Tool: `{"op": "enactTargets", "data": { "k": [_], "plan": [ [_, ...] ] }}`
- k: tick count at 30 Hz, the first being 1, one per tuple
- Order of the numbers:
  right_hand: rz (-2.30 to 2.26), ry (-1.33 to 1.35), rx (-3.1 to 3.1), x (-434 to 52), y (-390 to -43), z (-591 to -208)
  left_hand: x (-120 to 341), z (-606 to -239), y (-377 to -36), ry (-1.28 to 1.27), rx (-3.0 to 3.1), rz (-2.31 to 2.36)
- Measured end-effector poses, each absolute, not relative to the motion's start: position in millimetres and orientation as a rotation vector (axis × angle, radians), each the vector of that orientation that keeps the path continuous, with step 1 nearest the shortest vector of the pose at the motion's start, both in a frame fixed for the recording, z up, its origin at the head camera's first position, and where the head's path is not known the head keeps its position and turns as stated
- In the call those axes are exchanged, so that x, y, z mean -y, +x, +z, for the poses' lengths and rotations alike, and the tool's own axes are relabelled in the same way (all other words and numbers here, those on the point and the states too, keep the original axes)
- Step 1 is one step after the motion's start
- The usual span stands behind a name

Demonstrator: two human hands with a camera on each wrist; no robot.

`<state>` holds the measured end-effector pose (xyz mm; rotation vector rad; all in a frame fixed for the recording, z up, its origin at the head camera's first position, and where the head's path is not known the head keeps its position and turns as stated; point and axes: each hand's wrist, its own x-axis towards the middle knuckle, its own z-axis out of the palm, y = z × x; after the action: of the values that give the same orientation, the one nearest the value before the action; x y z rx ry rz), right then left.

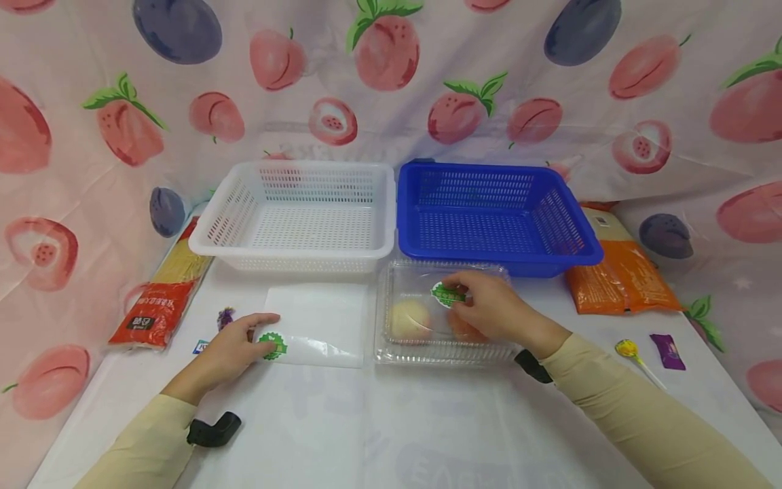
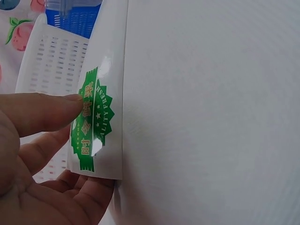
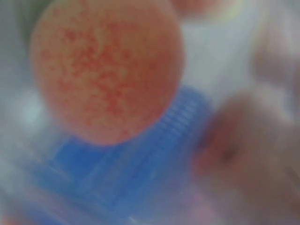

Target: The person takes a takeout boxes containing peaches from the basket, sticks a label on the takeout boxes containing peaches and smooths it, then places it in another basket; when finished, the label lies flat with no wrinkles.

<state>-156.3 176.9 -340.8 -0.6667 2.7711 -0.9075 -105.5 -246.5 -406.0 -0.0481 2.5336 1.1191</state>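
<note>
My left hand [image 1: 229, 350] pinches the left end of a white, glossy sticker sheet [image 1: 324, 326]. In the left wrist view the thumb lies on a green round sticker [image 2: 105, 112] with Chinese characters and "QUALITY FRESH", and the other fingers are under the sheet. To the right stands a closed clear plastic fruit box [image 1: 391, 353], with a pale round fruit [image 1: 411, 320] and a reddish one [image 1: 464, 327] inside. Over its lid, my right hand [image 1: 495, 309] pinches a second green sticker [image 1: 444, 295] by its right side. The right wrist view is blurred; a speckled red fruit [image 3: 108, 70] fills much of it.
Behind stand a white basket [image 1: 293, 257] and a blue basket [image 1: 501, 252], side by side. A red-and-yellow bag [image 1: 159, 299] lies at left, an orange bag [image 1: 623, 272] at right. A lollipop [image 1: 628, 349] and purple candy [image 1: 668, 351] lie near the right sleeve; another wrapped candy [image 1: 225, 317] is by the left hand.
</note>
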Motion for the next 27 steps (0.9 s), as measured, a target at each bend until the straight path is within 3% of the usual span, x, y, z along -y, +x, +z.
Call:
{"op": "enactTargets", "data": {
  "k": [27],
  "plan": [
    [-1.086,-0.657,-2.514,-173,-150,-342,239,-383,-106,0.092,-2.671,1.145]
  ]
}}
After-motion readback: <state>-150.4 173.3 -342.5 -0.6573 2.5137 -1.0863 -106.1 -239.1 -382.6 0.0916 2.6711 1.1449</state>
